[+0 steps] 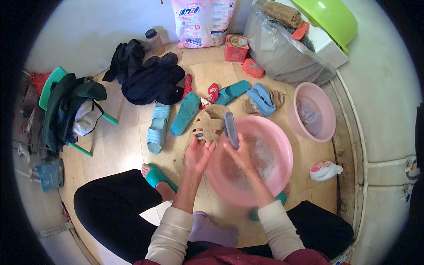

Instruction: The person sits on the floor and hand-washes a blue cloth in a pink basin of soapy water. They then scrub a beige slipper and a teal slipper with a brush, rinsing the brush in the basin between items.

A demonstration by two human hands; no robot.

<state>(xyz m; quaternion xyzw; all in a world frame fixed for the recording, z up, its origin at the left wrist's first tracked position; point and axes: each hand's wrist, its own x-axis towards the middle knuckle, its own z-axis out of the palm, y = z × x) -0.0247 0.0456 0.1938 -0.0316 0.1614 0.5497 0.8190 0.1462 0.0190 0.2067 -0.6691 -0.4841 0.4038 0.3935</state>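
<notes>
My left hand [198, 154] grips a beige strappy sandal [208, 125], holding it by the straps at the left rim of a pink plastic basin [285, 149]. In my right hand [241, 154] is a grey-handled brush [231, 127], held upright close beside the sandal; its bristles cannot be made out. Cloudy, foamy water [261, 159] lies in the basin under my right hand. Just left of the sandal a teal slipper [185, 114] rests on the tiled floor, and a light blue slipper [157, 129] lies further left.
Beyond the basin lie a teal slipper [233, 92] and blue sandals [261, 99]. A smaller pink basin [326, 127] and a white bottle [324, 170] stand right. Dark clothes [149, 79] lie back left, near a green chair [49, 86] with clothing. Pipes run along the right wall.
</notes>
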